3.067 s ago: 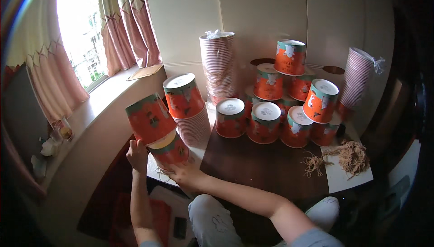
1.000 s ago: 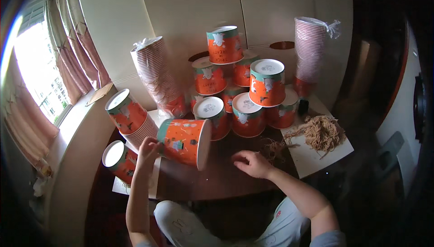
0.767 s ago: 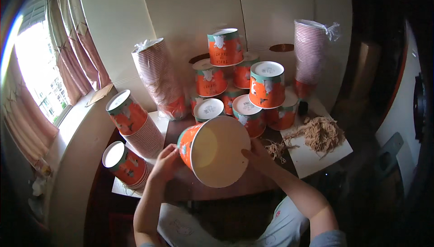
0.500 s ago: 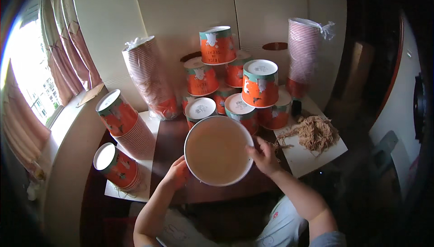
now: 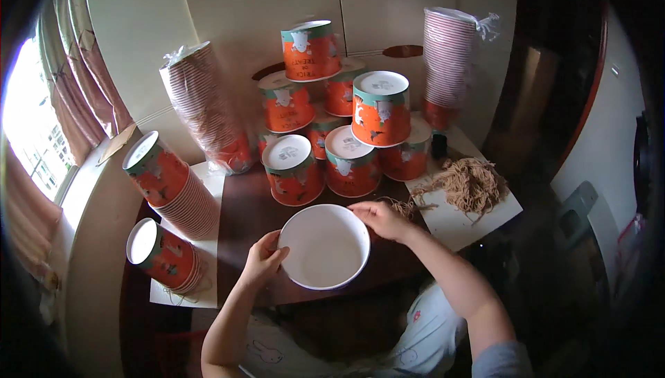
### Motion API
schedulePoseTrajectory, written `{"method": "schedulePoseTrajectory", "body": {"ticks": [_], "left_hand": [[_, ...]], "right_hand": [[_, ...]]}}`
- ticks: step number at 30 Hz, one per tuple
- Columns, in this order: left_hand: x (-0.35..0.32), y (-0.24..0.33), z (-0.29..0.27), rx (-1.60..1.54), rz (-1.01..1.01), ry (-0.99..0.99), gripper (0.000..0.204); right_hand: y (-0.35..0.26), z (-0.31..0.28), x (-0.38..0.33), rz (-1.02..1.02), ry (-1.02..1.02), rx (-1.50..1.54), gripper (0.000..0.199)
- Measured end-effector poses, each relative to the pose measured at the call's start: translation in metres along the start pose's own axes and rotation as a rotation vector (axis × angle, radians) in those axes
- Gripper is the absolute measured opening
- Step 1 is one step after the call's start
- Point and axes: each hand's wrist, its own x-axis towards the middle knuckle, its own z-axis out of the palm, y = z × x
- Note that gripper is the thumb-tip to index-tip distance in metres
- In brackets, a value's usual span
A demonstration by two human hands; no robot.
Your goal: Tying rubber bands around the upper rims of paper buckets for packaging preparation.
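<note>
A paper bucket (image 5: 324, 248) is between my hands above the dark table, its wide mouth facing me and its white inside bare. My left hand (image 5: 265, 257) is closed on its left rim, thumb lapping over the edge. Around the far right of the rim curls my right hand (image 5: 384, 221), its fingertips partly hidden behind the wall. Just beyond stand several upturned orange-and-green buckets (image 5: 294, 181), piled in tiers with one bucket (image 5: 308, 51) at the top. Another upturned bucket (image 5: 382, 118) sits at the front right of the pile.
Nested buckets (image 5: 181, 201) and a shorter stack (image 5: 166, 257) stand on a white board at left. Tall plastic-wrapped stacks rise at back left (image 5: 201, 101) and back right (image 5: 449, 59). A heap of brown twine (image 5: 471, 187) lies on a white board (image 5: 478, 229) at right.
The held bucket has gone lower and farther from me, and looks smaller. My right hand has shifted from its right side to the far right rim. The whole view has moved slightly.
</note>
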Motion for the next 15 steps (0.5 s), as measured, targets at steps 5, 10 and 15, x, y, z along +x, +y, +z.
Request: {"method": "schedulePoseTrajectory", "body": {"ticks": [5,10,15], "left_hand": [[-0.001,0.005,0.002,-0.026,-0.031,0.013,0.034],[-0.004,0.003,-0.001,-0.096,-0.043,0.036,0.027],[-0.004,0.003,-0.003,-0.098,-0.015,0.043,0.026]], "right_hand": [[0.041,-0.054,-0.001,-0.063,0.001,-0.787,0.021],[0.045,-0.049,-0.012,0.117,-0.157,-1.155,0.021],[0.058,-0.047,-0.013,0.055,-0.137,-1.412,0.015]]}}
